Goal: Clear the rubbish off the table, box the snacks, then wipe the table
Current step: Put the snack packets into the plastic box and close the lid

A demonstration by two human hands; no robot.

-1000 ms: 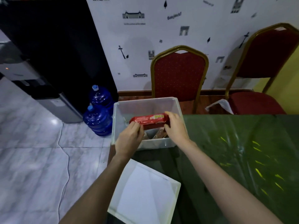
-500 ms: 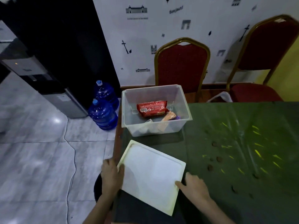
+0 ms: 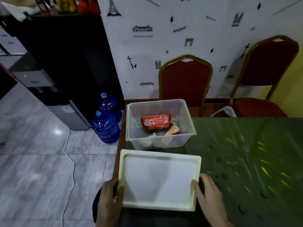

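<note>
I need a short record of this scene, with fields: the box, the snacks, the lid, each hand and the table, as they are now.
box: clear, open, at the table's left end
snacks: red packet and orange packet, both inside the box
lid: white, off the box, lying in front of it
left hand: grips the lid's left edge
right hand: grips the lid's right edge
table: green cover with brown spots, not yet wiped

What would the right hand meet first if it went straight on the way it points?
The right hand grips the white lid; beyond that, probably the near wall of the clear box; depth is unclear.
</note>
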